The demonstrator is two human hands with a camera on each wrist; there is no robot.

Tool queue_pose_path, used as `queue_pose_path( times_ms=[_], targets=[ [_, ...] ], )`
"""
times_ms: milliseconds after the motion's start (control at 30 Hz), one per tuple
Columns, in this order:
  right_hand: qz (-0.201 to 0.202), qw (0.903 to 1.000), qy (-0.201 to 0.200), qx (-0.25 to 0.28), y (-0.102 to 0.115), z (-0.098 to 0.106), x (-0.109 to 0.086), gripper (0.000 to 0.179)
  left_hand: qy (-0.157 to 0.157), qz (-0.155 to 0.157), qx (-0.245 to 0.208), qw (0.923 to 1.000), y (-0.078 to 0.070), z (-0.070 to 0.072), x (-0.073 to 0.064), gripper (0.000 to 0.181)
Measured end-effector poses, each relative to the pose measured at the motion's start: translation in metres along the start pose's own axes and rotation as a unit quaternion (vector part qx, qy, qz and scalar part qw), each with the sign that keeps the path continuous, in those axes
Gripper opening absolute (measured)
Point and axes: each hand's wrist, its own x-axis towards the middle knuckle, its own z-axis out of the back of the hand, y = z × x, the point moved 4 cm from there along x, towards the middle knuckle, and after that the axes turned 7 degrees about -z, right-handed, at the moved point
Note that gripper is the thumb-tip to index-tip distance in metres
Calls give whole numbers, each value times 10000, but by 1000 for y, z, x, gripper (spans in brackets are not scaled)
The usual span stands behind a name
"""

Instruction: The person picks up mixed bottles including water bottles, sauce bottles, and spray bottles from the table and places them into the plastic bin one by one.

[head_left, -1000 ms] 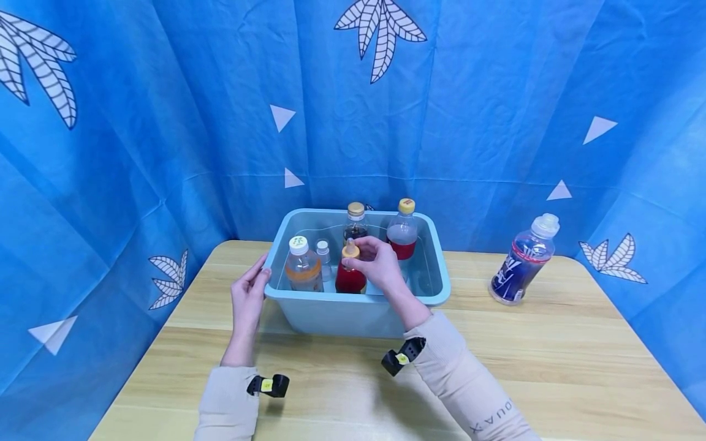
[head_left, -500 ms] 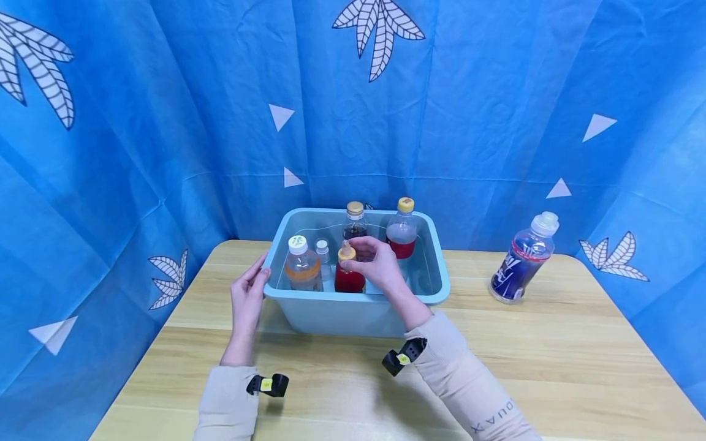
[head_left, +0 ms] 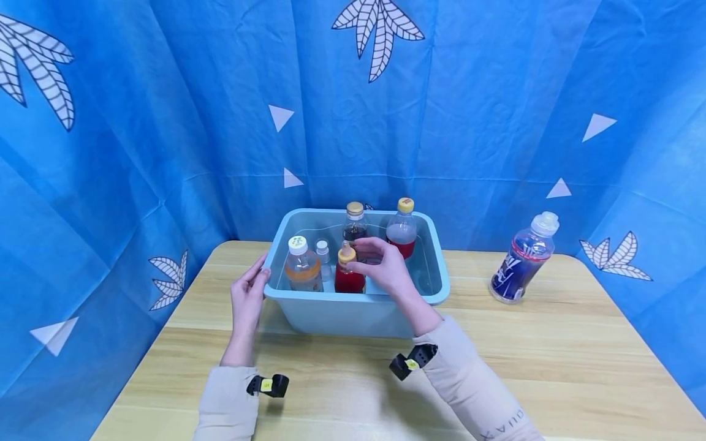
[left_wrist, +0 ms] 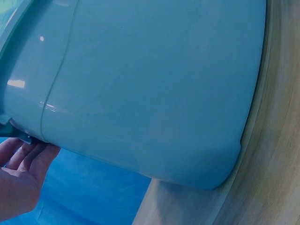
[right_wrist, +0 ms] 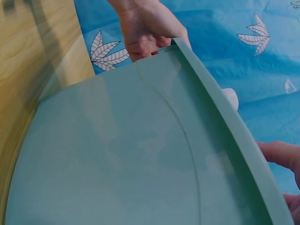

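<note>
A light blue plastic bin [head_left: 342, 312] stands on the table with several bottles upright inside. My left hand [head_left: 248, 297] grips its left rim, thumb on top; in the left wrist view the fingers [left_wrist: 35, 161] curl under the rim. Inside, near the front, stands a red bottle [head_left: 350, 282] with an orange-yellow cap and pointed tip. My right hand [head_left: 386, 266] is just right of that cap, thumb and forefinger spread apart, holding nothing that I can see. Around it are a white-capped orange-banded bottle [head_left: 303, 269], a small clear bottle [head_left: 323, 260], a dark-liquid bottle [head_left: 355, 226] and a yellow-capped bottle [head_left: 402, 233].
A blue-labelled bottle [head_left: 521, 260] with a clear white cap stands on the wooden table [head_left: 551, 355], right of the bin. Blue patterned cloth [head_left: 469, 110] hangs behind and to both sides.
The red bottle has shifted slightly left and settled in the bin. My right hand has let go of its cap and drawn a little to the right. The left hand stays on the rim.
</note>
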Motion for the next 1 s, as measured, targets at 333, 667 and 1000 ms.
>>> queue_pose_path(
  times_ms=[333, 667, 1000],
  targets=[
    [209, 9993, 36, -318, 4, 17, -12, 48, -44, -17, 6, 10000, 2, 1, 0, 39],
    [528, 9982, 35, -288, -1, 40, -20, 43, 28, -28, 50, 10000, 3, 0, 0, 39],
    [869, 9958, -227, -163, -4, 63, -31, 40, 32, -83, 66, 9999, 5, 1, 1, 39]
  ],
)
